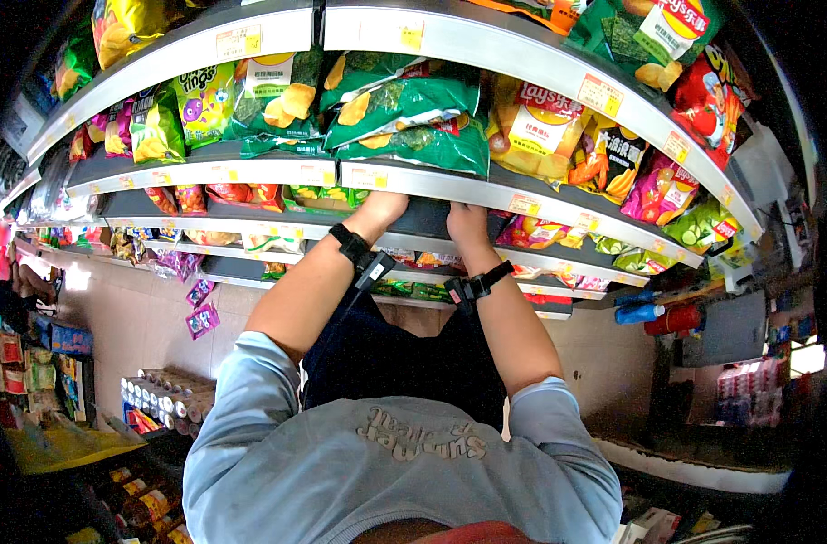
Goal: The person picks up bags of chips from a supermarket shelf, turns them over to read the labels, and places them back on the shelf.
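Both arms reach forward into a store shelf unit, in the gap below a shelf with a white price rail [434,182]. My left hand [385,205] goes under that rail, its fingers hidden behind it. Beside it stands a green-edged carton of small snack packets [325,197]. My right hand [465,221] is a little apart from the left one, with its fingertips also out of sight under the rail. Right of it lie pink Lay's chip bags [532,230]. Whether either hand holds anything is hidden. Stacked green chip bags [413,146] rest on the shelf directly above.
Yellow Lay's bags [539,126] and a black snack bag [607,156] stand upper right. Purple packets [203,319] hang off the lower shelves at left. Stacked cans [162,401] stand on the tiled floor behind left. A blue bottle [638,313] lies at right.
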Available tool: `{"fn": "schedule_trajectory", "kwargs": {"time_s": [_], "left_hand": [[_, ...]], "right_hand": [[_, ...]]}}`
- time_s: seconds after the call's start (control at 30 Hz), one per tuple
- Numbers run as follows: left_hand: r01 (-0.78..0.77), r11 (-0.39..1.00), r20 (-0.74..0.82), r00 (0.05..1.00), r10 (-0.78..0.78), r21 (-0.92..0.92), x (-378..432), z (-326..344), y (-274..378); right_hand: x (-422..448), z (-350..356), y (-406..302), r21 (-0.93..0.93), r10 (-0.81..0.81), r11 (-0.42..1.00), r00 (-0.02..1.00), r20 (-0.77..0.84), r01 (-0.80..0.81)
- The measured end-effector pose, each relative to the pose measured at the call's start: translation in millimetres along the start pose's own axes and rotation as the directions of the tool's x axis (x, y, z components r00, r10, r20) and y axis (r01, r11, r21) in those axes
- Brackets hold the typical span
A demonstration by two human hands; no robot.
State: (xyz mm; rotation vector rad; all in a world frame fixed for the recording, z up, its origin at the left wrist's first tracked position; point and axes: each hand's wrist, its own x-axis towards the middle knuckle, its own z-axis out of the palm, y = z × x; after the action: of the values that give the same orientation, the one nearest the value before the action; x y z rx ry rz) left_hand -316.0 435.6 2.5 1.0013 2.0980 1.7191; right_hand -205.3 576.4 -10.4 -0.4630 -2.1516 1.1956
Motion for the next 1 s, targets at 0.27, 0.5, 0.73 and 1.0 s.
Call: {"fn": "schedule_trajectory", "kwargs": {"time_s": [0.27,0.5,0.73,1.0], "left_hand": [[0.011,0.904,-0.052,0.998,-0.037,-0.428,18,26,-19],[-0.028,0.930,-0.119,0.993,-0.017,-0.366,23,37,-18],[-0.040,0.939,-0.134,0.991,-0.006,-0.341,28,33,-22],[-0.070,0.950,-0.166,0.986,0.019,-0.305,31,41,-20]], "right_hand": [[31,7,24,-0.181,-0.182,0.964,0.978,0.099,0.197],[46,23,37,-0.172,-0.232,0.956,0.971,0.054,0.238],[59,23,28,-0.124,-0.162,0.977,0.983,0.085,0.172],[50,12,18,0.053,0.001,0.999,0.999,0.038,-0.003]]}}
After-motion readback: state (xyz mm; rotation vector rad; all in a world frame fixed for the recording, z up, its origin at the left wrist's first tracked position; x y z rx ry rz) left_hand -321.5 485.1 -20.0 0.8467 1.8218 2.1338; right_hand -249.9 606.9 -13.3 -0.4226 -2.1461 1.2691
